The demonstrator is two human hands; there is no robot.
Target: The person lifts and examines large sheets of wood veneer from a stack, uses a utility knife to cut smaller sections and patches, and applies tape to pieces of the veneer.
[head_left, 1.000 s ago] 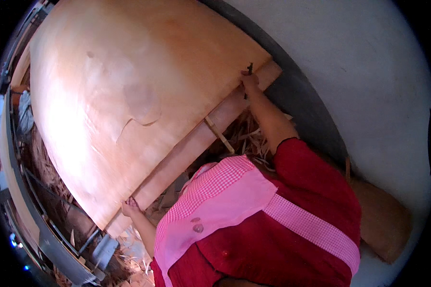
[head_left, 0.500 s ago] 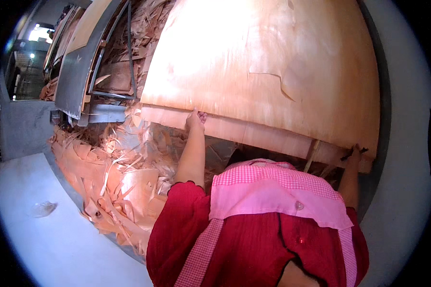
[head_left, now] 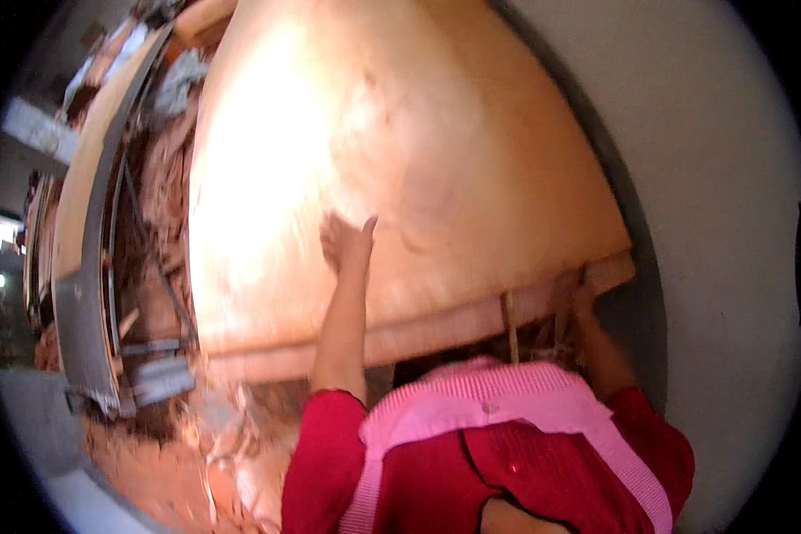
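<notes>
A large pale wood veneer sheet [head_left: 472, 205] lies on top of a stack, its surface glossy with light. Along its near edge, a pinkish lower sheet [head_left: 436, 331] sticks out toward me. My left hand [head_left: 345, 242] is over the top sheet, well in from that edge, with thumb and fingers apart and nothing held. Close to the right end of the near edge is my right hand [head_left: 582, 298], smeared by motion; its fingers cannot be made out. A thin wooden stick [head_left: 511, 326] stands upright against the near edge, left of that hand.
Torn veneer scraps [head_left: 240, 454] pile up on the floor at the lower left. A dark-edged board [head_left: 87, 325] leans at the left beside a metal frame with more scraps. A grey wall [head_left: 721, 249] runs along the stack's right side.
My left hand has left the sheet's near edge and moved forward onto its top. My right hand is now lower at the right end. The whole view has turned and shifted.
</notes>
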